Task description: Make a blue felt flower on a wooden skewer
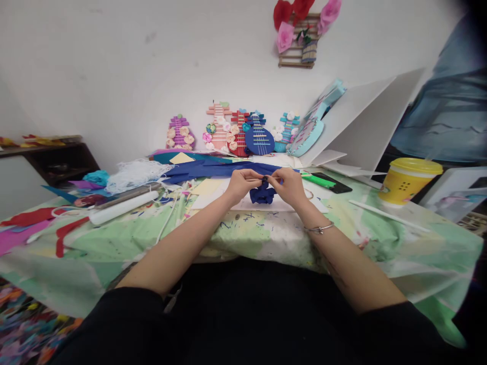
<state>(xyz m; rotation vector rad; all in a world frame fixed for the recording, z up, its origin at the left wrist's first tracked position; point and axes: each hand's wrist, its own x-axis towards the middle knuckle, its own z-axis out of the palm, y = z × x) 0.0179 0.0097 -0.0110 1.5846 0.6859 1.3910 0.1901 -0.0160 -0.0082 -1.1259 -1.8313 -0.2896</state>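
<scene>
Both my hands meet over a white sheet (216,199) at the middle of the table. My left hand (243,183) and my right hand (288,186) are closed, thumbs and fingertips pinching a small dark blue piece (265,179) between them. It looks rolled or folded; its exact shape is too small to make out. Right below the fingertips is a bunch of dark blue petal-like pieces (262,195), and I cannot tell whether it joins the pinched piece. Flat dark blue sheets (213,170) lie just behind my hands.
Several decorated paper lutes, one of them blue (260,140), lean against the wall. On the left are white shredded strands (131,175) and a long white glue-gun-like tool (124,208). To the right are a green cutter (317,180), a black phone (337,186) and a yellow-lidded cup (411,182).
</scene>
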